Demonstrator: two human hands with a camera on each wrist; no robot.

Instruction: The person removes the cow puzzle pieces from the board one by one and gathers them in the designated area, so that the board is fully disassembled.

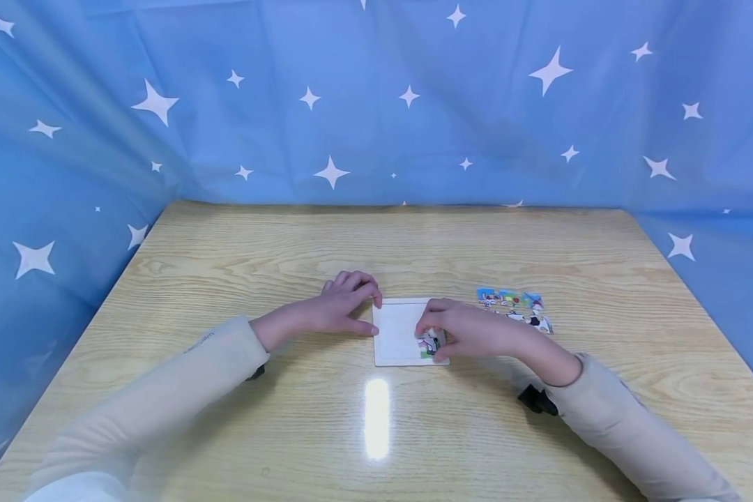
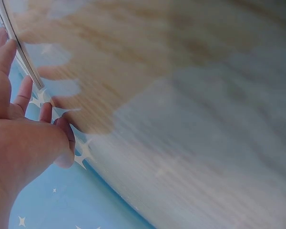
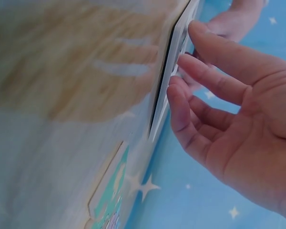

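A shallow white puzzle board (image 1: 397, 335) lies on the table in front of the person. The left hand (image 1: 346, 304) is at its left side, with thumb and forefinger touching the edge; in the left wrist view the fingers of this hand (image 2: 26, 129) look loosely extended. Over the board's right side, the right hand (image 1: 470, 328) has thumb and fingers curved round a puzzle piece (image 1: 428, 344) with a black-and-white animal and green on it. In the right wrist view, the right hand (image 3: 233, 105) hides that piece and its fingertips are by the board's edge (image 3: 169, 71).
Several colourful puzzle pieces (image 1: 508, 298) lie right of the board, partly behind the right hand. One piece (image 3: 109, 191) shows low in the right wrist view. A blue star-patterned cloth (image 1: 376, 97) hangs behind the wooden table (image 1: 257, 244).
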